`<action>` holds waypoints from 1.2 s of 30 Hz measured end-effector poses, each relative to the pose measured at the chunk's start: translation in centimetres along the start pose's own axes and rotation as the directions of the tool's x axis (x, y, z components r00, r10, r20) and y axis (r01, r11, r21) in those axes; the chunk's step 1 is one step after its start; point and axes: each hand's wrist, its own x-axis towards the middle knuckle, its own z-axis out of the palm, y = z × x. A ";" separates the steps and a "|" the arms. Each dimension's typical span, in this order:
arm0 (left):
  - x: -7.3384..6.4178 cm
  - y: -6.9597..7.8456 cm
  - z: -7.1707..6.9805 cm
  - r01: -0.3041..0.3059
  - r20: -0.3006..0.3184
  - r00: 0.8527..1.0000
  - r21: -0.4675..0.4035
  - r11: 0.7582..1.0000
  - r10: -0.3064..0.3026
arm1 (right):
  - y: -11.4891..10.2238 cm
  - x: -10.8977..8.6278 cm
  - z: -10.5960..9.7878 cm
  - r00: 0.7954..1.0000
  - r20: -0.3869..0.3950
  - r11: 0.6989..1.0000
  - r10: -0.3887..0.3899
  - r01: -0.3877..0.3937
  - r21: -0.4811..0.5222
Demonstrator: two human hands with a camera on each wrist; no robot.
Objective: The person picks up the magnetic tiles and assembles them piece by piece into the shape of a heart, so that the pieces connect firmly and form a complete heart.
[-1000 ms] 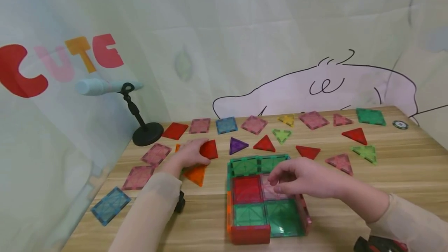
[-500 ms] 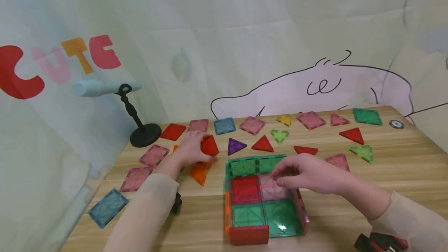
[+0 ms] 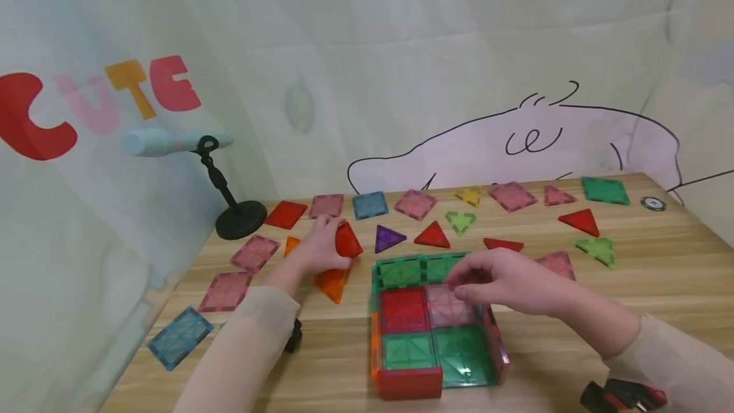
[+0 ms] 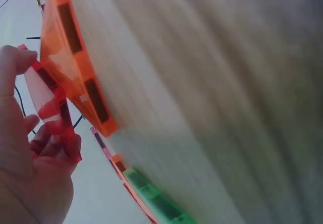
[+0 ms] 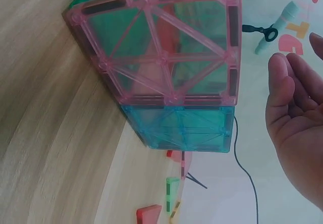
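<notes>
My left hand (image 3: 318, 247) pinches a red magnetic tile (image 3: 347, 241), held tilted between thumb and fingertips. In the left wrist view the red tile (image 4: 48, 95) is seen nearly edge-on, beside an orange triangular magnetic tile (image 4: 70, 65). That orange tile (image 3: 331, 284) shows just below my hand in the head view. A low open box of magnetic tiles stands in front of me, with a green back wall (image 3: 401, 273) and a red tile (image 3: 404, 310) in its floor. Above its right side hovers my right hand (image 3: 510, 282), fingers loosely bent and holding nothing. Pink (image 5: 161, 52) and blue (image 5: 181, 128) wall tiles face the right wrist camera.
Loose tiles lie along the back, including a purple triangle (image 3: 390, 238), a red triangle (image 3: 432, 234) and a blue square (image 3: 370, 205). Pink tiles (image 3: 226, 292) and a blue tile (image 3: 180, 338) lie at left. A microphone on a black stand (image 3: 241, 219) stands at the back left corner.
My left hand has raised the red tile from lying flat to a tilted position, shifting slightly right and away. The right hand has barely moved over the box.
</notes>
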 end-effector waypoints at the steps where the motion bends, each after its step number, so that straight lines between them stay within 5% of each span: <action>1: 0.0 0.0 0.0 -0.003 -0.007 1.000 0.014 1.000 0.003 | 0.0 0.0 0.0 1.000 -0.002 1.000 0.001 -0.001 0.001; 10: -0.6 -0.1 -0.8 -0.027 -0.181 0.983 -0.002 1.000 0.027 | -0.3 0.0 0.1 1.000 0.002 1.000 -0.015 0.015 0.014; 16: -2.5 3.0 -3.2 -0.174 -0.230 0.957 0.027 0.984 0.175 | -0.4 0.2 -0.3 0.999 -0.043 0.999 -0.033 0.033 0.010; 19: -3.4 5.2 -3.7 -0.300 -0.221 0.927 0.051 0.953 0.303 | -0.4 0.7 -0.3 0.997 -0.064 0.999 -0.032 0.035 0.039; 25: -4.8 8.3 -2.9 -0.517 -0.175 0.840 0.033 0.855 0.514 | -0.6 1.9 0.0 0.993 -0.119 0.989 -0.007 0.025 0.148; 29: -5.5 9.9 -2.2 -0.589 -0.138 0.803 -0.033 0.807 0.580 | -0.7 2.5 0.4 0.988 -0.150 0.976 0.023 0.011 0.219; 34: -6.1 11.3 -1.6 -0.624 -0.115 0.781 -0.087 0.777 0.614 | -0.9 2.9 0.9 0.984 -0.170 0.949 0.051 0.006 0.316; 36: -6.3 11.7 -1.4 -0.650 -0.128 0.758 -0.078 0.755 0.639 | -1.0 3.0 1.0 0.981 -0.183 0.937 0.070 -0.002 0.349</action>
